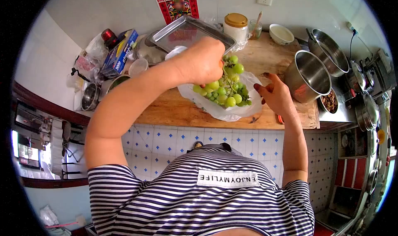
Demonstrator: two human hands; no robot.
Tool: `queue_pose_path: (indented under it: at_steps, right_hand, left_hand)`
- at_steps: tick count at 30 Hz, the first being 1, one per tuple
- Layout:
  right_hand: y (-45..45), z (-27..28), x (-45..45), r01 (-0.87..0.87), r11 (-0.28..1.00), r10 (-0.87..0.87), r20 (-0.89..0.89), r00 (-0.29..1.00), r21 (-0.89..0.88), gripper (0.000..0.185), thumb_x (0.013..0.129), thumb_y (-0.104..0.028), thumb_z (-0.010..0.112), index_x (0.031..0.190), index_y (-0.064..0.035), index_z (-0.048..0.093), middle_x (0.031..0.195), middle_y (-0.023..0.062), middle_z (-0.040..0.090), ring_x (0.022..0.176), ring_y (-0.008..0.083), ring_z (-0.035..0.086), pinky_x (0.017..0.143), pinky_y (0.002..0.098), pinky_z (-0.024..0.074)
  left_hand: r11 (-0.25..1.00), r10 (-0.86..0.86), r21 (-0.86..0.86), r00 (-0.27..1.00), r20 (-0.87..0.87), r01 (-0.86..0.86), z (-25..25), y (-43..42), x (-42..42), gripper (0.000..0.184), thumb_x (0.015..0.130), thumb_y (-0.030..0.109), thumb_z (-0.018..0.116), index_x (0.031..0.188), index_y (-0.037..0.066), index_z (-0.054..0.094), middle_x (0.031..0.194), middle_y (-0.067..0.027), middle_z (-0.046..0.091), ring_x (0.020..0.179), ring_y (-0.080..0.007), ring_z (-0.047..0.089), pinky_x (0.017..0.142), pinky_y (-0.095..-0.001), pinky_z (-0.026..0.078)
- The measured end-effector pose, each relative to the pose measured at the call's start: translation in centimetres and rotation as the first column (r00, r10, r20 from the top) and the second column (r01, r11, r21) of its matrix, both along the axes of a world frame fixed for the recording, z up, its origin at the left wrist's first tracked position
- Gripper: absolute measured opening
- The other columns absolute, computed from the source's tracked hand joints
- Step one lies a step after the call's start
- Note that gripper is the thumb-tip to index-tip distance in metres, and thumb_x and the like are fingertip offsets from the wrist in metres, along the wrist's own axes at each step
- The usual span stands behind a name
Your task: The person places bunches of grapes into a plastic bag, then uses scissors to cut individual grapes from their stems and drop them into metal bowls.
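Note:
A bunch of green grapes (230, 100) hangs over a thin white plastic bag (228, 116) spread on the wooden table (166, 111). My left hand (204, 61) is closed at the top of the bunch, gripping it by the stem. The grip itself is partly hidden behind my knuckles. To the right of the grapes is my right hand (275, 93), its fingers apart and holding nothing that I can see. It lies just beyond the bag's right edge. Beside my right wrist, a small orange-red thing (280, 119) shows on the table, mostly covered.
Behind the grapes a metal tray (188, 32) leans near a gold-lidded jar (236, 25) and a white bowl (281, 33). A deep steel pot (307, 76) stands right, with a bowl of dark dried pieces (329, 101) beside it. A cling-film box (120, 53) stands left.

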State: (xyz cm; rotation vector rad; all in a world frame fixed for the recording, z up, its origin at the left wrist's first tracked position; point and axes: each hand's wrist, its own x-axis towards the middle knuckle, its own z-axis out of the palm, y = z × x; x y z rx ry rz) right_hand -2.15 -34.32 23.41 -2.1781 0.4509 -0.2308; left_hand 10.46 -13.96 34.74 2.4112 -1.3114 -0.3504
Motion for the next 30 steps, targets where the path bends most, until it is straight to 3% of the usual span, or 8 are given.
queue_pose_path:
  at_steps: [7, 12, 15, 18, 21, 24, 26, 30]
  right_hand:
    - [-0.3, -1.0, 0.5, -0.028, 0.995, 0.016, 0.121, 0.993, 0.093, 0.033, 0.079, -0.01, 0.058, 0.107, 0.0056, 0.053, 0.073, 0.0116, 0.062, 0.061, 0.0142, 0.057, 0.057, 0.0266, 0.0457]
    - [0.3, -0.4, 0.6, -0.056, 0.972, 0.029, 0.119, 0.992, 0.227, 0.03, 0.079, -0.007, 0.054, 0.106, 0.0049, 0.054, 0.069, 0.0059, 0.059, 0.058, 0.0097, 0.053, 0.054, 0.0234, 0.0431]
    - [0.9, 0.7, 0.2, -0.068, 0.975, 0.048, 0.1, 0.994, 0.213, 0.029, 0.079, -0.006, 0.053, 0.106, 0.0049, 0.054, 0.066, 0.0042, 0.056, 0.056, 0.0081, 0.051, 0.053, 0.0226, 0.0425]
    - [0.8, 0.8, 0.3, -0.087, 0.98, 0.076, 0.067, 0.995, 0.179, 0.029, 0.078, -0.005, 0.052, 0.106, 0.0039, 0.055, 0.066, 0.0039, 0.055, 0.057, 0.0083, 0.049, 0.054, 0.0232, 0.0425]
    - [0.7, 0.2, 0.4, -0.163, 0.986, 0.161, 0.091, 0.983, 0.017, 0.025, 0.078, -0.005, 0.053, 0.102, 0.0019, 0.055, 0.067, 0.0082, 0.057, 0.058, 0.0158, 0.055, 0.055, 0.0278, 0.0451]
    - [3.1, 0.2, 0.4, -0.056, 0.783, 0.172, 0.129, 0.976, -0.619, 0.024, 0.075, -0.009, 0.057, 0.098, -0.0011, 0.053, 0.088, 0.0177, 0.06, 0.07, 0.0344, 0.059, 0.059, 0.04, 0.0481]
    - [5.8, -0.5, 1.1, -0.009, 0.678, 0.338, 0.3, 0.892, -0.735, 0.024, 0.076, -0.005, 0.055, 0.1, -0.0039, 0.055, 0.088, 0.0119, 0.054, 0.075, 0.0282, 0.057, 0.06, 0.0379, 0.0483]
    - [11.7, -3.7, 2.0, -0.393, 0.532, 0.705, 0.135, 0.696, -0.75, 0.031, 0.071, -0.02, 0.065, 0.098, -0.006, 0.058, 0.082, 0.006, 0.053, 0.073, 0.02, 0.056, 0.062, 0.0337, 0.0489]
  left_hand:
    - [0.996, 0.091, 0.021, 0.978, -0.19, -0.088, -6.8, -0.7, 2.5, 0.016, 0.07, 0.001, 0.052, 0.062, -0.012, 0.058, 0.056, -0.0252, 0.057, 0.052, -0.0297, 0.063, 0.056, -0.0364, 0.052]
    - [0.997, 0.007, 0.07, 0.984, 0.178, -0.02, -11.7, -0.2, 6.2, 0.009, 0.065, -0.003, 0.052, 0.069, -0.009, 0.056, 0.061, -0.0231, 0.058, 0.058, -0.0333, 0.062, 0.056, -0.0424, 0.049]
    - [0.939, 0.156, 0.294, 0.984, 0.088, -0.176, -12.7, -0.4, 7.8, 0.014, 0.066, 0.002, 0.057, 0.077, -0.005, 0.064, 0.085, -0.0254, 0.061, 0.084, -0.0369, 0.061, 0.073, -0.0412, 0.049]
    - [0.95, 0.168, 0.239, 0.975, 0.144, -0.199, -15.0, 0.0, 8.8, 0.016, 0.068, 0.002, 0.057, 0.081, -0.004, 0.064, 0.088, -0.0241, 0.061, 0.087, -0.0361, 0.06, 0.075, -0.041, 0.049]
    - [0.955, 0.176, 0.204, 0.966, 0.19, -0.214, -17.2, -0.1, 9.4, 0.017, 0.068, 0.002, 0.057, 0.083, -0.003, 0.064, 0.089, -0.0225, 0.062, 0.089, -0.036, 0.059, 0.076, -0.041, 0.048]
    - [0.964, 0.156, 0.184, 0.969, 0.192, -0.191, -18.0, 0.0, 9.5, 0.017, 0.068, 0.002, 0.057, 0.083, -0.002, 0.064, 0.088, -0.0221, 0.062, 0.087, -0.0359, 0.06, 0.074, -0.0414, 0.049]
    - [0.962, 0.164, 0.187, 0.968, 0.188, -0.2, -18.1, 0.0, 9.5, 0.016, 0.068, 0.002, 0.057, 0.082, -0.002, 0.064, 0.087, -0.0219, 0.062, 0.087, -0.0357, 0.06, 0.073, -0.0417, 0.049]
    - [0.965, 0.204, 0.133, 0.964, 0.171, -0.228, -19.2, 0.2, 10.2, 0.013, 0.069, 0.002, 0.057, 0.08, -0.001, 0.063, 0.086, -0.0219, 0.062, 0.085, -0.0365, 0.06, 0.072, -0.0427, 0.048]
